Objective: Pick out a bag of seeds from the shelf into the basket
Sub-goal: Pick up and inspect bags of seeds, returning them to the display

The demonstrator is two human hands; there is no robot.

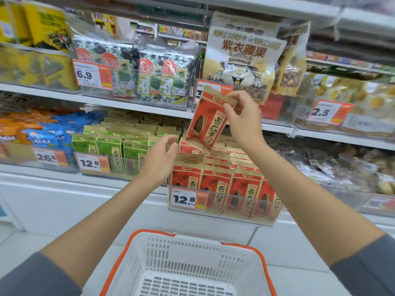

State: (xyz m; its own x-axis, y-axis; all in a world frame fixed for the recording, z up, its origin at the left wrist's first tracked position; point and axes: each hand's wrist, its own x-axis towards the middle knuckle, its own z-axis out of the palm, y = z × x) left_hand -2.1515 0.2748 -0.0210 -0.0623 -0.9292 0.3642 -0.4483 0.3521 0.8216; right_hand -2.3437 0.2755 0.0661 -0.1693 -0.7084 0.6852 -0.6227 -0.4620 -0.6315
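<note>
A red and kraft-brown bag of seeds [208, 122] hangs tilted in the air in front of the shelf, pinched at its top edge by my right hand [243, 116]. Below it, a clear tray [222, 207] on the lower shelf holds rows of the same red bags [215, 184]. My left hand [159, 155] hovers just left of the held bag, fingers curled and apart, holding nothing. The white basket with an orange rim [188, 268] sits empty at the bottom centre, below both arms.
Green seed bags [111, 148] fill the tray to the left, blue and orange snack packs [44, 133] further left. Seaweed packs [162, 75] and a cashew bag [241, 58] stand on the upper shelf. Price tags line the tray fronts.
</note>
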